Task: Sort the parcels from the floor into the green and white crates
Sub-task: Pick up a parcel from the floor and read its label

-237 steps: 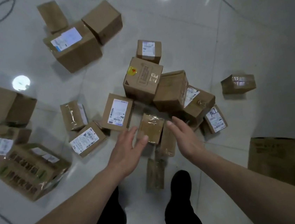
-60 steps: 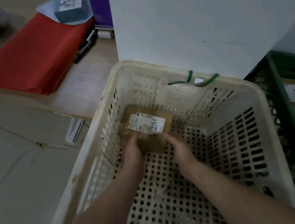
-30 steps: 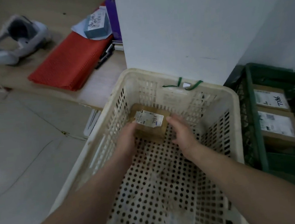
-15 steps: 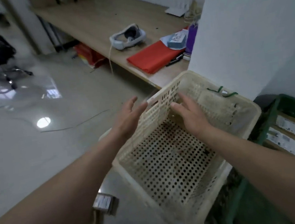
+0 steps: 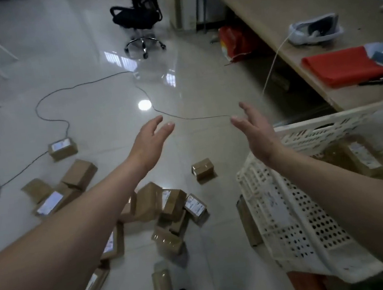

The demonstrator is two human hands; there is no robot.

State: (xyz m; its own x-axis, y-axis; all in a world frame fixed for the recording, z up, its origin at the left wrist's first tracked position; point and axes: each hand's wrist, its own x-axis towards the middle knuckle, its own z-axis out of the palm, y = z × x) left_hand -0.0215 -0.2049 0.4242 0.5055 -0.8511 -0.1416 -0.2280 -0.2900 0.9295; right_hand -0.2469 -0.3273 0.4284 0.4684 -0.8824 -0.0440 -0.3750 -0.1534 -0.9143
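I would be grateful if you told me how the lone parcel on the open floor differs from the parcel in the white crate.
The lone parcel sits on bare floor, apart from the others; the crate parcel lies inside the white crate. The lone parcel shows clear tape and no label from here; the crate parcel shows a white label on top. Both are small brown cardboard boxes, and neither is touched by the hands.

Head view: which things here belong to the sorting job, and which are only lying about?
Job:
- parcels on the floor, e.g. the lone one and the pile
- white crate with one parcel inside
- left hand and right hand, both open and empty

Lying about:
- office chair
- floor cable
- red cloth on the bench
- headset
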